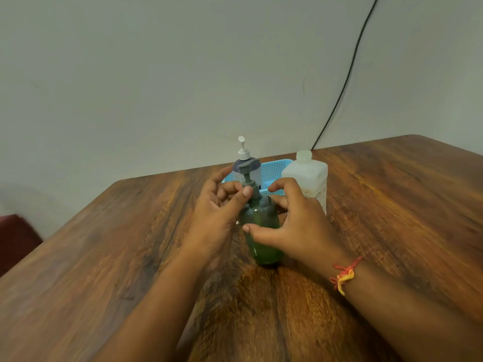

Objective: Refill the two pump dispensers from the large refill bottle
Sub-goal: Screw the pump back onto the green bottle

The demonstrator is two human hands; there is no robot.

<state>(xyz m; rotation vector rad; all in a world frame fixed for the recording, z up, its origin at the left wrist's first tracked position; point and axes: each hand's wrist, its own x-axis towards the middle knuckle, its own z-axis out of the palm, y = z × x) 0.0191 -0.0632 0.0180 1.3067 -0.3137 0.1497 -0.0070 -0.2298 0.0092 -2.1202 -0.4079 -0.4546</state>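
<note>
Two dispensers pending: green pump bottle [262, 231] with pump on, steadied by right hand [295, 226], left hand [219, 212] pinching its collar; white refill bottle [308, 178] uncapped.

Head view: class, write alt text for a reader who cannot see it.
Two bare hands, left hand and right hand, close around a green pump dispenser on a wooden table. Behind stand a white-pump dispenser, a blue basket and an uncapped refill bottle.

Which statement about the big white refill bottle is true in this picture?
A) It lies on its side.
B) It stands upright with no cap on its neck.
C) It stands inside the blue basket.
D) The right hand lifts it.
B: the refill bottle stands upright on the table, its threaded neck uncovered, beside the blue basket.
</note>
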